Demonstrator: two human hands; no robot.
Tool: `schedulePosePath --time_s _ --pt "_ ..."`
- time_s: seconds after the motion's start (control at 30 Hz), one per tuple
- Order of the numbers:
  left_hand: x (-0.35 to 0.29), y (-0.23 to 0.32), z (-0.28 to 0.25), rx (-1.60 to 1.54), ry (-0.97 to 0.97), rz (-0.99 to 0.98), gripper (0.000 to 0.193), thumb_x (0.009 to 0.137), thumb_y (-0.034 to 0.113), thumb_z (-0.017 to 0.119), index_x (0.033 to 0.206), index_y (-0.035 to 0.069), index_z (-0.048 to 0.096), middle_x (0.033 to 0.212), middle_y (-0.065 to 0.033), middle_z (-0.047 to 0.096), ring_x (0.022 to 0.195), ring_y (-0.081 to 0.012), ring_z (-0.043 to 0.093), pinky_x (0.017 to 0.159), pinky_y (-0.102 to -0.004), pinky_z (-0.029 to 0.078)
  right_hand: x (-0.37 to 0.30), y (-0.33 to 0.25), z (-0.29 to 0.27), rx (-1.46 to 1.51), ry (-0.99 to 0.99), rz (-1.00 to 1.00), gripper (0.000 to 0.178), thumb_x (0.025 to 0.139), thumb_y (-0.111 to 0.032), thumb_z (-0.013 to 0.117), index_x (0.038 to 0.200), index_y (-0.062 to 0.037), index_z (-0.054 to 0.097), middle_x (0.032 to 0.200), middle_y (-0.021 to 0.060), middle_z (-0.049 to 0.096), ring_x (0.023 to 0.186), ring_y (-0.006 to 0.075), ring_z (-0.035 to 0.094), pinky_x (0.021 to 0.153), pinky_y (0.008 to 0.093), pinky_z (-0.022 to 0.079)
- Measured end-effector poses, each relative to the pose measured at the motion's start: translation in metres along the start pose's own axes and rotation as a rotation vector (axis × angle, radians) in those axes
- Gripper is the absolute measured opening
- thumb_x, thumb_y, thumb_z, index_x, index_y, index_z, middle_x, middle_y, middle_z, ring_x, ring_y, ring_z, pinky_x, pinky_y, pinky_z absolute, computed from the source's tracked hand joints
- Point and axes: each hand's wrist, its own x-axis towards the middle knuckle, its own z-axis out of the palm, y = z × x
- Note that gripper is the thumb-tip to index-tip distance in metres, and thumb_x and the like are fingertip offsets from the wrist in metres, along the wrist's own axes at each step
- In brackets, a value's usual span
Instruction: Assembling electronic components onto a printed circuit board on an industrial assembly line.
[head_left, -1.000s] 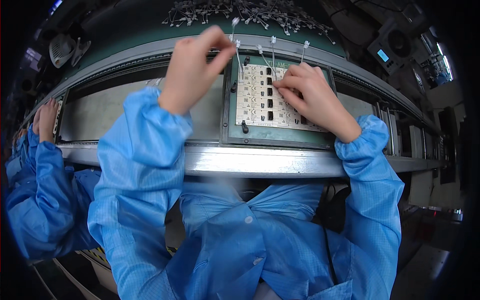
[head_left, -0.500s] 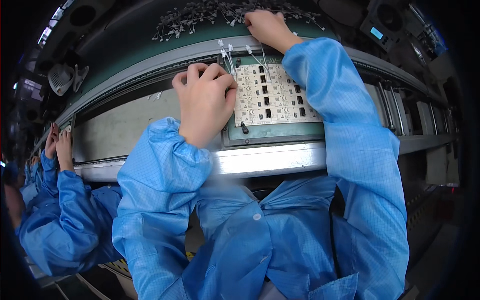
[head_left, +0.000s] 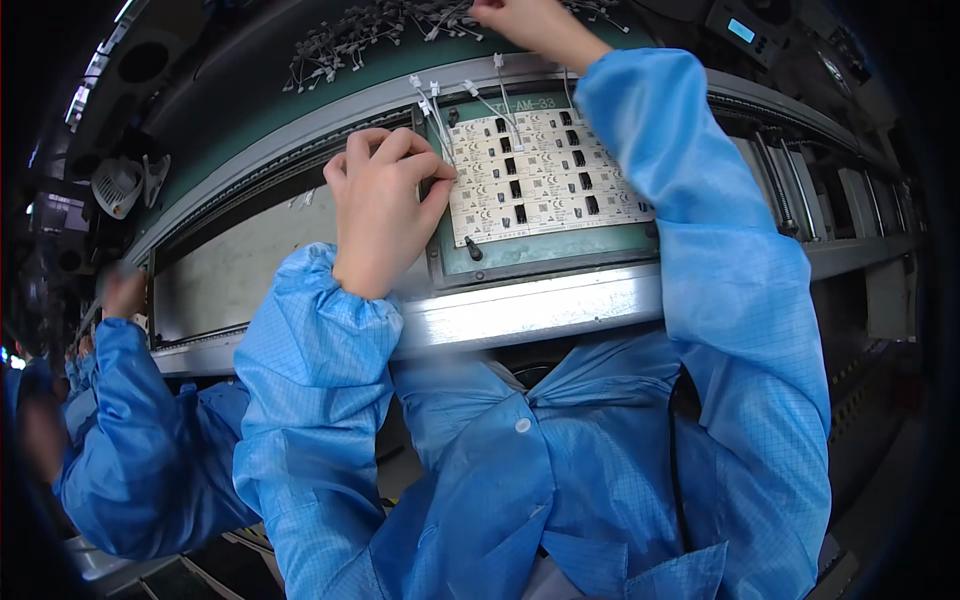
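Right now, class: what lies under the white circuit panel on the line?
The white circuit panel sits in a green carrier tray, visible around its edges. The left hand covers the panel's left edge; anything beneath the tray is hidden.

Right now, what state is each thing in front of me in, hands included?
Left hand: curled, fingertips pinching at the white circuit panel's left edge.
Right hand: stretched out to the pile of wired connectors.
White circuit panel: flat in its green tray, several black parts fitted.
White-tipped wires: standing up from the panel's top-left part.
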Motion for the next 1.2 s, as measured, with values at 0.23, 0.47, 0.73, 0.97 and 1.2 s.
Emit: schedulePosePath --time_s 0.23,0.47,0.73,0.97,1.2 --pt "-0.002 -0.004 -0.005 0.03 -0.045 -0.026 0.006 0.078 0.015 0.077 0.084 0.014 0.077 0.096 0.0049 0.065 0.112 -0.0263 0.05 0.098 -0.0494 0.032 0.021 -0.005 -0.034 0.725 0.01 0.369 0.017 0.09 -0.015 0.067 0.094 0.002 0.068 0.077 0.0083 0.069 0.064 0.0123 0.063 0.055 0.0232 0.046" --pt "0.003 0.004 -0.002 0.069 -0.014 0.021 0.006 0.078 0.015 0.077 0.084 0.014 0.077 0.096 0.0045 0.065 0.111 -0.0262 0.05 0.097 -0.0494 0.032 0.021 0.035 -0.06 0.777 0.036 0.35 0.019 0.094 -0.011 0.065 0.105 0.0044 0.066 0.093 0.0122 0.073 0.077 0.0156 0.069 0.064 0.023 0.05" --pt "0.0 0.003 0.004 0.105 0.057 0.066 0.007 0.078 0.015 0.077 0.084 0.015 0.077 0.094 0.0047 0.064 0.108 -0.0251 0.051 0.094 -0.0476 0.033 -0.023 0.004 -0.101 0.834 0.015 0.385 0.016 0.096 -0.01 0.063 0.103 0.0037 0.059 0.103 0.0201 0.071 0.096 0.026 0.072 0.085 0.0302 0.057" --pt "0.001 0.004 0.0 0.07 0.028 0.057 0.007 0.078 0.016 0.075 0.084 0.015 0.077 0.094 0.0042 0.064 0.11 -0.0252 0.051 0.095 -0.0471 0.034 -0.07 -0.008 -0.107 0.959 -0.053 0.452 0.014 0.095 -0.007 0.062 0.101 0.004 0.057 0.105 0.0239 0.07 0.099 0.0303 0.072 0.09 0.0347 0.057" --pt "0.017 0.015 -0.012 0.108 -0.066 0.205 0.01 0.081 0.017 0.07 0.087 0.012 0.076 0.1 -0.0035 0.063 0.11 -0.0293 0.053 0.094 -0.0482 0.039 -0.097 -0.017 -0.084 0.594 -0.183 0.071 0.017 0.099 -0.019 0.062 0.108 -0.0047 0.06 0.101 0.0127 0.075 0.107 0.0207 0.07 0.094 0.0319 0.052"
